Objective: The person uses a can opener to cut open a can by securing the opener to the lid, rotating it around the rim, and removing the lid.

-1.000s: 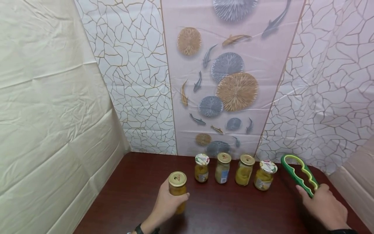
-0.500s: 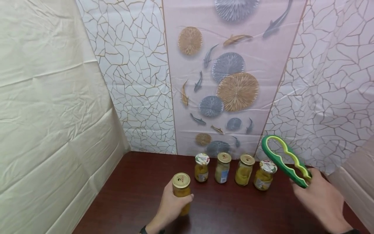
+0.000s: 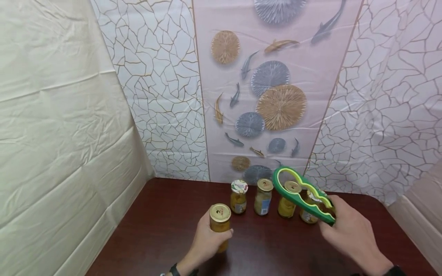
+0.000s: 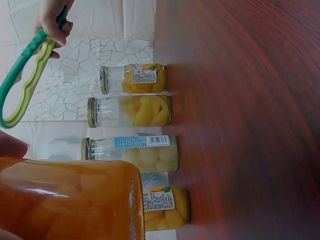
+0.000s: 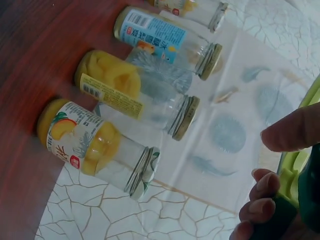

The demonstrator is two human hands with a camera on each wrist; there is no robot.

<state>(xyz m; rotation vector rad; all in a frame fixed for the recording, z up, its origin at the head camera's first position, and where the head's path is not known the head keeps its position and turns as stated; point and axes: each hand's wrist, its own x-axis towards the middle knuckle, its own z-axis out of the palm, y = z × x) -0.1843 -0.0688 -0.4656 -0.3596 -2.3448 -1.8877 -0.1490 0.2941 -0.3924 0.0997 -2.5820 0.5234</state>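
My left hand (image 3: 206, 239) grips a glass jar (image 3: 220, 213) of orange-yellow fruit with a gold lid. The jar is upright in the head view, and in the left wrist view its base seems raised off the table. My right hand (image 3: 352, 232) holds the handle end of a green jar opener (image 3: 284, 193) with a wavy lime-green inner edge. The opener's looped end points left, in the air in front of the right-hand jars in the row. In the right wrist view, the thumb (image 5: 295, 131) and curled fingers are around the opener, which is partly cut off.
Several more jars of fruit stand in a row at the back: a white-lidded jar (image 3: 238, 197), a blue-labelled jar (image 3: 263, 197), a gold-lidded jar (image 3: 286, 209) and a second white-lidded jar (image 3: 308, 217). The dark red table (image 3: 165, 222) meets a patterned cloth backdrop (image 3: 172, 145).
The right hand has lifted the jar opener and carried it left, from the table's right side to over the row. The left hand with its jar has shifted slightly right.
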